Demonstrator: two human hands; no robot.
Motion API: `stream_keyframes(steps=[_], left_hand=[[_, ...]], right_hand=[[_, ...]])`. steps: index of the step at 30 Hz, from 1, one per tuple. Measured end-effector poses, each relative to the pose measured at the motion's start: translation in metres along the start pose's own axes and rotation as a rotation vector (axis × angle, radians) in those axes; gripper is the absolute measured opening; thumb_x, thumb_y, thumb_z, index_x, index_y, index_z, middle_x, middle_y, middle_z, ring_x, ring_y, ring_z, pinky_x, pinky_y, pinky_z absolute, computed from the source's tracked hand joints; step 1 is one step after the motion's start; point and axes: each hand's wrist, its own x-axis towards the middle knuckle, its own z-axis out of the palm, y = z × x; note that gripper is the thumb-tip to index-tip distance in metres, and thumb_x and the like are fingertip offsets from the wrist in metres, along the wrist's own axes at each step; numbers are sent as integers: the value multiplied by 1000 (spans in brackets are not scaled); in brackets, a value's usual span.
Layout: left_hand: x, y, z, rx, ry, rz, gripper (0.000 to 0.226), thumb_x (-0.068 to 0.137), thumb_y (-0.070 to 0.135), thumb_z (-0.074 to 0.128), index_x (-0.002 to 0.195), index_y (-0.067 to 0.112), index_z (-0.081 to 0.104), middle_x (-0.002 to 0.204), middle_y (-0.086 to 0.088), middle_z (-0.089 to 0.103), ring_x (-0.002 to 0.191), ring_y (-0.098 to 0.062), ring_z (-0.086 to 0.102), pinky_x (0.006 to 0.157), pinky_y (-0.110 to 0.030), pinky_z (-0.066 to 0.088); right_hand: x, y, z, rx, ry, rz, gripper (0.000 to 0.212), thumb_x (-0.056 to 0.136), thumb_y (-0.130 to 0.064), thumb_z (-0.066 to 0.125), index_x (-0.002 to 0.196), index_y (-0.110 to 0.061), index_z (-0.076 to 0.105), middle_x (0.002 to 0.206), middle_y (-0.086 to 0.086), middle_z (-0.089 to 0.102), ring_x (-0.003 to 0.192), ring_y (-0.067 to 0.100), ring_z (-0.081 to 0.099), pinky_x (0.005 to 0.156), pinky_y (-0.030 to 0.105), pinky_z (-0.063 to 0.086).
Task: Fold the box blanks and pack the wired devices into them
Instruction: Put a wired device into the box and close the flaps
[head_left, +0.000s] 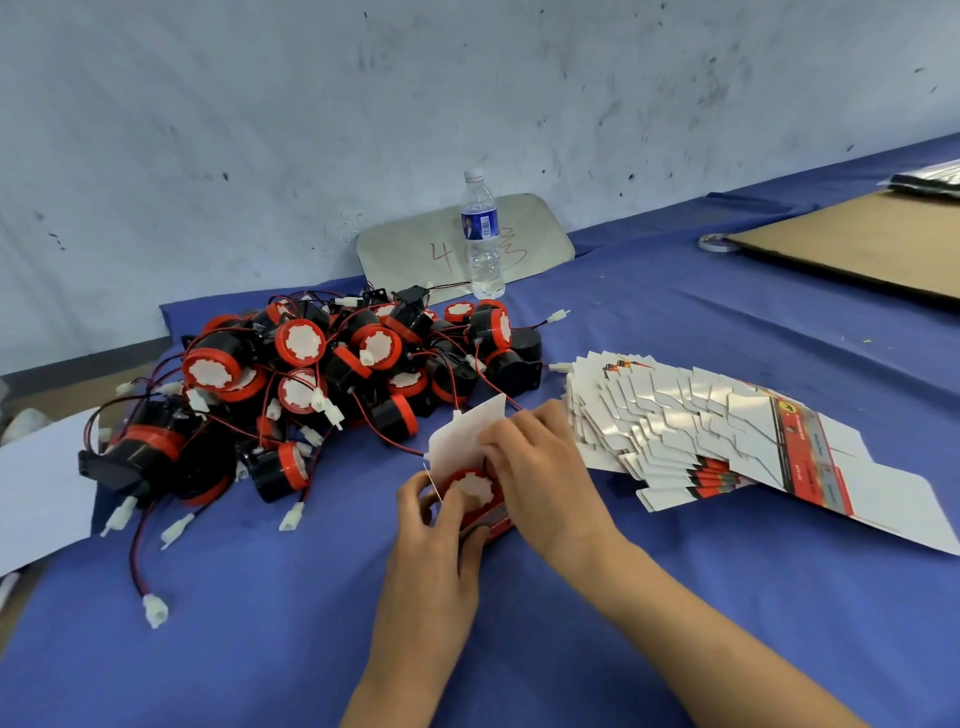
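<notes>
Blue cloth covers the worktop (675, 597), and both forearms reach over it from the near edge. The left hand (441, 512) grips a small folded box (485, 519) from its left side, with the fingers curled round the box wall and the thumb on top. Inside this box sits one wired device (474, 486) – its red ring and white face look upward. The right hand (540, 467) is just to the right of the left hand and touches it almost; its curled fingers pinch the white flap (467, 431) of the box, which stands up behind the device.

To the right of the right hand, very near, lies a fanned stack of box blanks (701, 436), flat and overlapping, white with red and black print on the edges. To the left of the left hand and beyond it there is a big heap of wired devices (322, 379) – black bodies with red rings, red and black wires and white plugs spread out on the cloth.

Behind the heap, farther from both hands, a clear water bottle (482, 234) stands upright in front of a grey board (540, 234) with red writing, which leans on the marked wall (467, 93). Far to the right of the right hand a brown cardboard sheet (857, 244) lies flat, with a roll of tape (717, 241) at its left corner.
</notes>
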Motion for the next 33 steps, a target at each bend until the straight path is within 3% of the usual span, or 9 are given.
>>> stream_keyframes(steps=[5,10,12,16,22,26,29,31,33], left_hand=[[0,1,1,33,9,1,26,90,13,65,112,23,57,138,4,34,109,-11,54,82,-18,45],[0,1,2,54,16,1,23,90,12,64,110,22,57,139,2,34,112,-15,55,82,-19,45],[0,2,1,29,31,20,37,89,12,66,118,31,53,138,6,34,111,-9,54,81,-10,40],[1,2,1,-131,69,-15,84,86,11,70,126,65,19,133,12,41,107,22,41,79,5,33],[0,-3,4,-184,49,-134,76,87,19,69,145,33,22,141,9,43,121,-1,45,85,-1,35],[0,-4,5,-80,54,-55,68,89,14,65,147,22,31,143,5,36,118,8,35,87,8,24],[0,-5,5,-8,27,-31,57,91,13,63,144,20,42,154,1,28,130,-11,44,99,-8,33],[0,-3,7,17,6,-32,51,93,14,61,141,23,47,159,3,15,135,-17,42,104,-23,40],[0,0,7,29,48,-10,47,91,10,62,136,23,53,160,0,9,138,-20,36,103,-27,38]], right_hand=[[4,6,0,-233,-51,-32,27,55,3,81,62,-9,58,55,3,55,64,27,50,49,34,43],[1,8,4,-250,-108,-27,33,52,-1,84,69,-11,57,56,-2,57,64,26,51,51,33,44],[2,5,5,-257,-106,2,38,50,-4,87,72,-10,58,53,-3,56,62,25,52,51,32,47],[0,6,7,-243,-67,-6,30,63,-9,85,63,-10,56,52,-1,56,61,25,52,52,32,47],[4,2,6,-341,-158,-16,22,61,-24,88,56,-19,66,51,-9,60,66,20,56,62,26,45],[-3,-3,3,-256,-172,62,24,83,-36,63,65,-28,76,105,-7,67,97,27,59,83,35,46],[-6,-1,5,-161,-299,148,32,95,-36,49,79,-26,76,149,-15,33,132,28,29,104,43,30],[-8,4,6,-72,-349,239,34,97,-36,45,86,-24,74,155,-23,8,133,20,12,108,38,23],[-9,7,6,-4,-352,303,32,97,-34,45,89,-23,74,157,-22,-3,134,17,7,110,33,21]])
